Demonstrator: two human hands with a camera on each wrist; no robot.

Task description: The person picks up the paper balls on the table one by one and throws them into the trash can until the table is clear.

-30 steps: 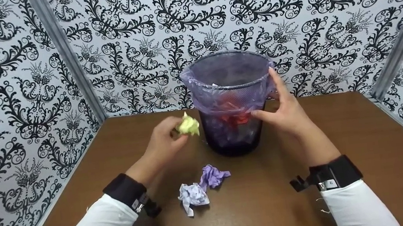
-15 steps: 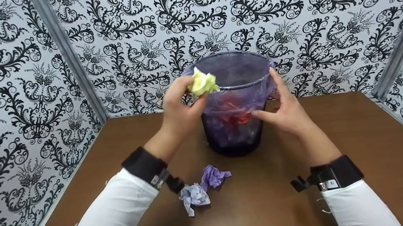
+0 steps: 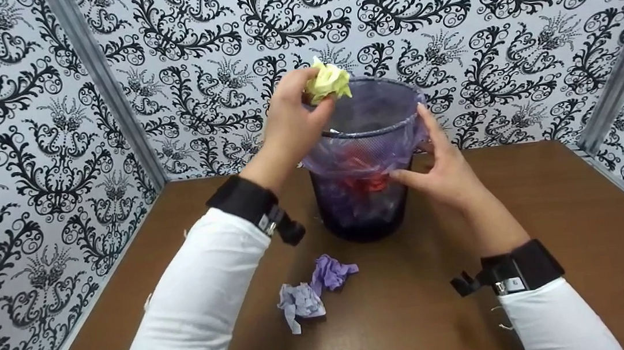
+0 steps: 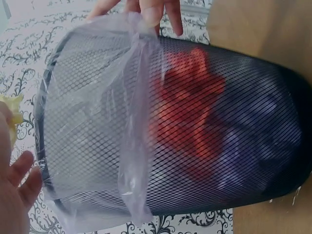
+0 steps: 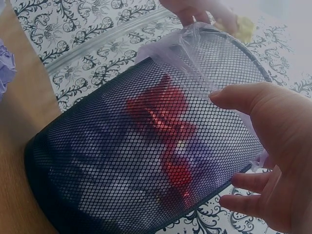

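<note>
Three paper balls [image 3: 328, 82], one bin [image 3: 361, 193]

Long white sleeves [image 3: 198, 303] on both arms, black wrist bands [image 3: 242, 199] w/ small cams clipped on.

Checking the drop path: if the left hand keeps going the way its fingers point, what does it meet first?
Probably nothing solid at once. The left hand holds the yellow paper ball at the near-left rim of the mesh bin; straight on lies the bin's open mouth, then its far rim. Depth is unclear.
</note>
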